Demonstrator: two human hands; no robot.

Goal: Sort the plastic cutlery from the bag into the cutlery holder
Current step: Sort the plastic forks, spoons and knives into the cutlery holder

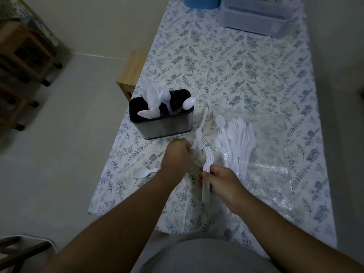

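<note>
While right hand (220, 182) grips stacked forks (207, 160), left hand (178, 152) pinches one fork (199, 143).

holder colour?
Holder: black rim and inside, silvery metal sides; head view, the only one.

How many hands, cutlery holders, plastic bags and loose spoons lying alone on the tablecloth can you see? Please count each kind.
Hands: 2, the left hand holding forks and the right hand gripping a stack of forks
Cutlery holders: 1
Plastic bags: 1
Loose spoons lying alone: 1
Total: 5
</note>
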